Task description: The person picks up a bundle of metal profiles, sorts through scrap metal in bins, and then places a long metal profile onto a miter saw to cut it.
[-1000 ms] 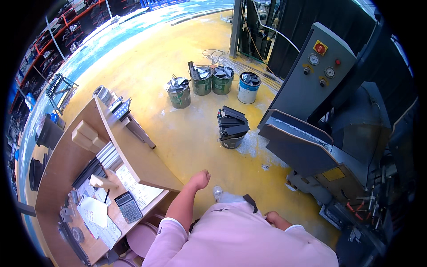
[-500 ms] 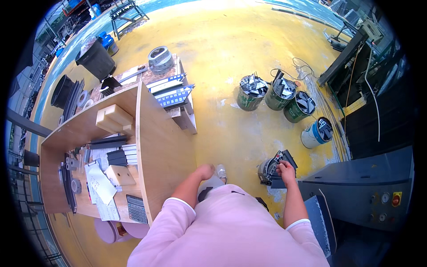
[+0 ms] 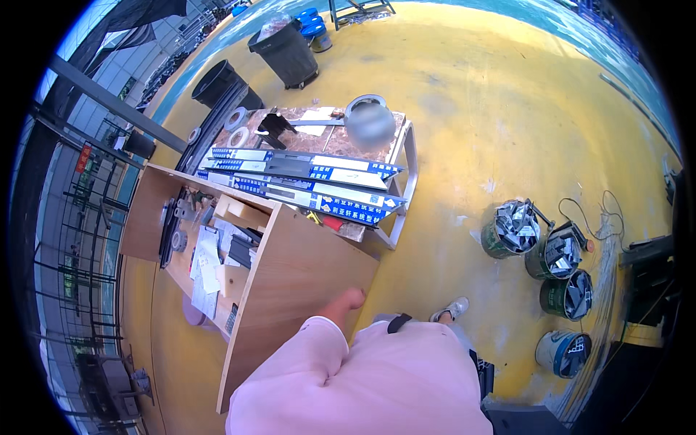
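At the far left, a wooden desk [image 3: 290, 268] stands on a yellow workshop floor [image 3: 500, 94]. Its recessed top is strewn with papers [image 3: 206, 264], a roll of tape [image 3: 178, 239] and a dark calculator [image 3: 232, 317]. Behind it are two black bins [image 3: 286, 47]. The person, in a pink sleeve [image 3: 304, 362], stands at the desk's right side, with the left hand [image 3: 346, 299] reaching forward to the near corner of the slanted side panel. The hand is touching the panel or just beside it. Its fingers look loosely curled and nothing shows in them, but the angle hides whether they close on the panel's edge. The right hand is out of the picture. Beyond the desk, a metal-framed table [image 3: 411, 156] carries long blue-and-white boxes [image 3: 319, 185] and a grey round object [image 3: 370, 123], too blurred to identify. One pale shoe [image 3: 451, 310] shows on the floor near the person's body. To the right stands a curved row of buckets [image 3: 511, 228] filled with metal offcuts. By the look of it, the person is walking along or steadying at the desk rather than picking anything up. Taking something from the desktop would call for a turn to the left and a reach over the panel, since everything there lies well apart from the hand.
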A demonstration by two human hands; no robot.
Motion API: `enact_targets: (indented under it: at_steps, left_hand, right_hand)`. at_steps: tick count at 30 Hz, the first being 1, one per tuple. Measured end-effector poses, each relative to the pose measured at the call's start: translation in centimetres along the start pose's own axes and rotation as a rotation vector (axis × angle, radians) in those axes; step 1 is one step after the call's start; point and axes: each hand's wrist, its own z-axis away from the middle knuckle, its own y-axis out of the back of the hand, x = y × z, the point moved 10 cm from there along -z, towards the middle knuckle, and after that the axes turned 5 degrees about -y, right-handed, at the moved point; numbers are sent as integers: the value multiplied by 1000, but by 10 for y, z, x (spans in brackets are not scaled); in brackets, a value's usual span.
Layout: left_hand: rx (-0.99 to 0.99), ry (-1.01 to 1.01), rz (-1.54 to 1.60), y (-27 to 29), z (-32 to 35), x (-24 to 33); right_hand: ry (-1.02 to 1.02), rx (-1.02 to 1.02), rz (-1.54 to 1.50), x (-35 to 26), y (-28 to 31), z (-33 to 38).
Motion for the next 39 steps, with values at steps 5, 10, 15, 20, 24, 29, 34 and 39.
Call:
enact_targets:
  at_steps: [5, 10, 15, 20, 24, 29, 34, 39]
  left_hand:
    - [53, -128, 74, 11, -67, 143]
    - [74, -308, 334, 60, -96, 299]
    - [-6, -229, 419, 78, -144, 322]
    - [-255, -196, -89, 58, -209, 280]
    - [-240, -350, -167, 53, -228, 293]
    - [-595, -276, -380, 45, -280, 335]
    - [-381, -380, -183, 112, -373, 453]
    - [-200, -416, 111, 148, -379, 609]
  right_hand:
    - [381, 48, -134, -236, 130, -16]
    - [661, 150, -253, -455, 240, 48]
    - [708, 148, -225, -526, 257, 45]
    - [392, 139, -95, -451, 192, 19]
    - [170, 136, 228, -383, 166, 17]
    - [233, 402, -103, -298, 189, 17]
    - [319, 488, -258, -266, 189, 28]
    - [153, 546, -347, -207, 196, 33]
